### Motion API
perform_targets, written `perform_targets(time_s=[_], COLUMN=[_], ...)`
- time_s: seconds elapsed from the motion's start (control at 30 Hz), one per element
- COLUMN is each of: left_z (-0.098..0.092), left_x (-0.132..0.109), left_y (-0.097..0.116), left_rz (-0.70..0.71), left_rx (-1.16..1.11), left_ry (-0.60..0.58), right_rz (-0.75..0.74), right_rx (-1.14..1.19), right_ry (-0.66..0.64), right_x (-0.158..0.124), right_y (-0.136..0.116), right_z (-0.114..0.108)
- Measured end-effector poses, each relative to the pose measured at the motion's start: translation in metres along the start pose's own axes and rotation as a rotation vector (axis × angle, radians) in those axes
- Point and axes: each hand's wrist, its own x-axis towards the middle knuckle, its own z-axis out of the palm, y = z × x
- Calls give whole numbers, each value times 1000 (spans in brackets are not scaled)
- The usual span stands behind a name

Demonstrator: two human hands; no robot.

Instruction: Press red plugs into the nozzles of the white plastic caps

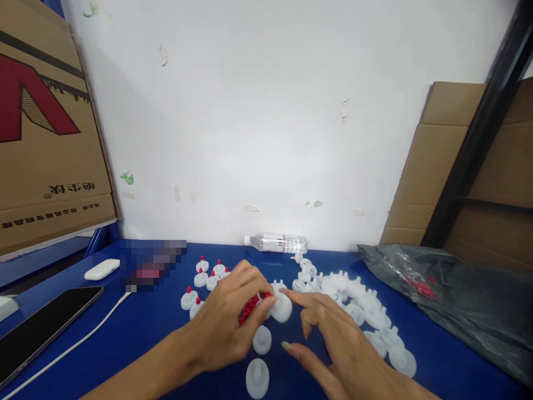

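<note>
My left hand (233, 314) pinches a small red tip cap (265, 294) between thumb and fingers. Right beside it is a white plastic nozzle lid (282, 308), tilted on its side. My right hand (333, 339) has its thumb and index finger spread, and the index fingertip reaches the top edge of that lid. Behind my left fingers lies a heap of red tip caps (249, 310), partly hidden. Two white lids, a nearer one (257, 379) and a farther one (262, 340), sit on the blue table between my hands.
Several white lids with red tips (200, 278) stand at the left. A large group of bare white lids (353, 294) spreads on the right. A plastic bottle (277, 243) lies by the wall. A phone (50, 328), white cable (83, 339) and grey plastic bag (441, 300) flank the table.
</note>
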Motion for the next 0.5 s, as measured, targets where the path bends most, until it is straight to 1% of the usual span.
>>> perform_targets(time_s=[0.03,0.07,0.1,0.13,0.17,0.23,0.3,0.37,0.5], left_z=[-7,-14,-22,-30,-38,-50,-57,-59,-57], left_x=[1,2,3,4,4,2,-1,-4,-7], left_y=[-5,-11,-17,-24,-30,-38,-41,-42,-41], left_rz=[16,44,53,57,26,-71,-186,-291,-413], left_rx=[62,151,252,349,432,541,577,574,537], left_ry=[36,48,27,-13,-76,-221,-342,-431,-528], right_rz=[4,-3,-19,-47,-82,-159,-236,-309,-425], right_rx=[-12,-17,-15,-6,0,-9,-46,-75,-81], right_ry=[-24,-47,-73,-104,-135,-201,-282,-337,-367], right_x=[0,1,3,4,6,10,13,13,9], right_y=[-2,-4,-6,-8,-11,-15,-18,-17,-8], right_z=[-2,-4,-7,-10,-12,-18,-20,-18,-6])
